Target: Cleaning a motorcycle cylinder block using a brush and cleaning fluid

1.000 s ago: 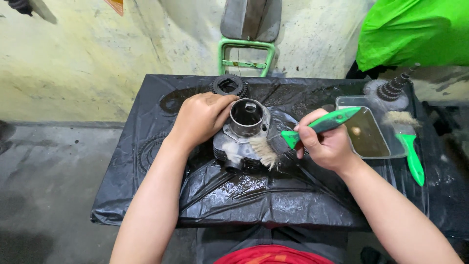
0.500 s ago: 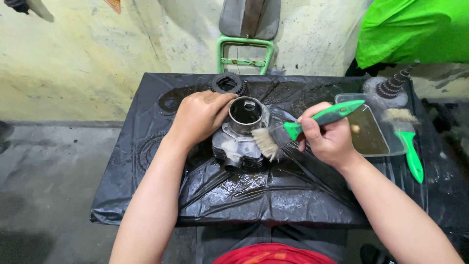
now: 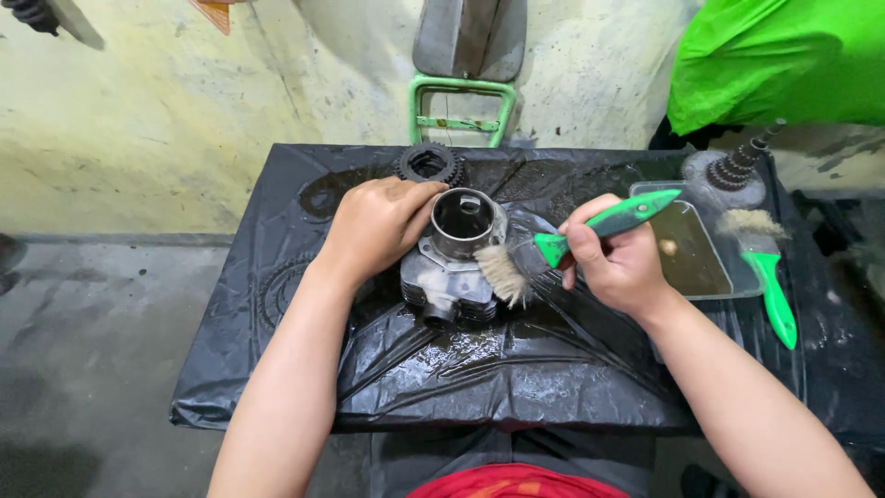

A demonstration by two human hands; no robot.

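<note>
Black plastic sheeting (image 3: 277, 277) covers a worktable, wet and creased, with a green-framed stool (image 3: 461, 101) at twelve o'clock beyond it and a person in a bright green garment (image 3: 784, 55) at two o'clock. At table centre sits a finned metal engine cylinder (image 3: 452, 267), its open bore facing up; cast and solid, it looks heavy and rigid, and its oily sheen suggests a slippery grip, best taken around the sleeve rim or the finned body. The left hand (image 3: 378, 226) clasps the cylinder from nine o'clock, fingers wrapped against the sleeve. The right hand (image 3: 618, 263), at three o'clock of the part, is closed around a green-handled brush (image 3: 590, 231) whose pale bristles (image 3: 502, 274) touch the cylinder's right flank. A clear tray of brownish liquid (image 3: 691, 249) lies just beyond the right hand, a second green-handled brush (image 3: 765, 277) resting along its right edge. A toothed black ring (image 3: 429, 164) lies at eleven o'clock of the cylinder, and a stepped gear shaft (image 3: 737, 166) stands at two o'clock.
</note>
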